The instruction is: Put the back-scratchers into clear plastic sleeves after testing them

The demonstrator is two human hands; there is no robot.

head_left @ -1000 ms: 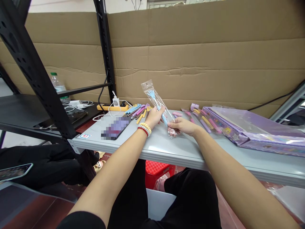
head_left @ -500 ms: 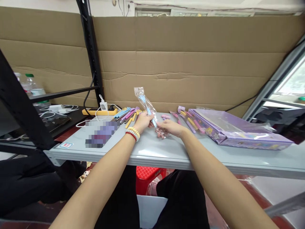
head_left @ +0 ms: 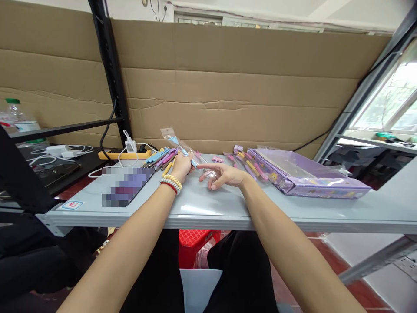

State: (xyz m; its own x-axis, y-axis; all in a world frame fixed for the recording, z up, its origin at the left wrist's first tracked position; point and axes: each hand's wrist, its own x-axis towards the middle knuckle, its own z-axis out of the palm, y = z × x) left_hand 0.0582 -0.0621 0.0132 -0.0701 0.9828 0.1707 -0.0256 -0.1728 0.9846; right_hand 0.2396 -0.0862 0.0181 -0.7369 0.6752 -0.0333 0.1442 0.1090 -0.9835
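My left hand (head_left: 183, 166) is closed around a light-blue pen (head_left: 185, 152) with a fork-like top, inside a clear plastic sleeve (head_left: 167, 133). The sleeve tilts up to the left above the hand. My right hand (head_left: 228, 175) is beside the sleeve's lower end, its index finger stretched out and its thumb apart. Crinkled clear plastic (head_left: 210, 174) shows between its fingers; whether they touch it I cannot tell. Left of my left hand lies a bunch of similar pens (head_left: 162, 159) in blue, purple and yellow.
A purple box (head_left: 302, 174) with plastic on it sits at right, beside bagged pens (head_left: 250, 164). A small pink item (head_left: 218, 159) lies at the middle back. A blurred-out phone-like slab (head_left: 132, 187) lies at left. Behind are a yellow power strip (head_left: 112, 154) and a cardboard wall (head_left: 228, 87).
My left hand has moved left and tilted the sleeved pen further over, towards the bunch. My right hand has let go of the lower end and spread its fingers. The view has shifted slightly right.
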